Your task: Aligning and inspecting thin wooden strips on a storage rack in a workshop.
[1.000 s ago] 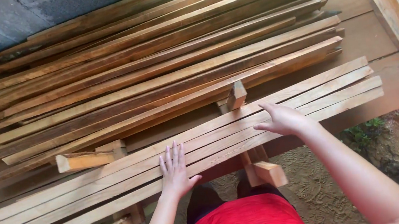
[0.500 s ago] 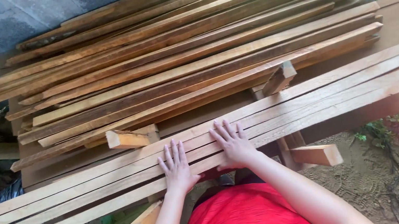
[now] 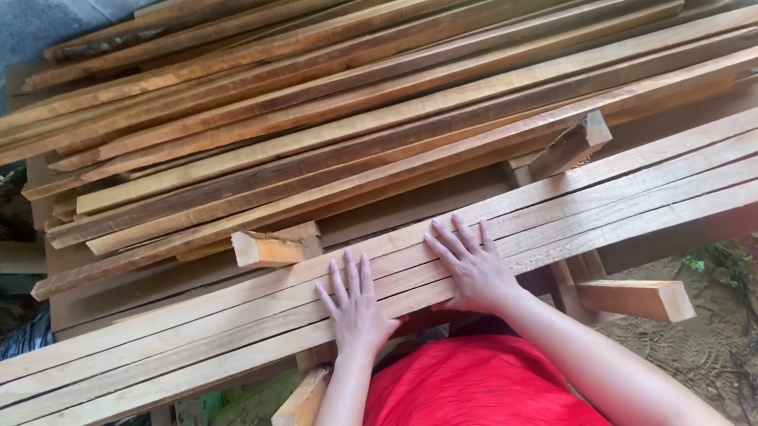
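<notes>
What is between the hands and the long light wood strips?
Nothing visible. The left hand and the right hand both lie flat, fingers spread, right on top of the light wood strips at the near edge.

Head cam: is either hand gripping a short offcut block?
No: the left hand and right hand both lie flat, fingers spread, on the pale long slats, apart from the short offcut block.

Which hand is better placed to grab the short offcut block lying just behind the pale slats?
Left, probably. The left hand lies flat on the pale slats, close below the offcut block. The right hand rests farther along the slats, away from it.
</notes>
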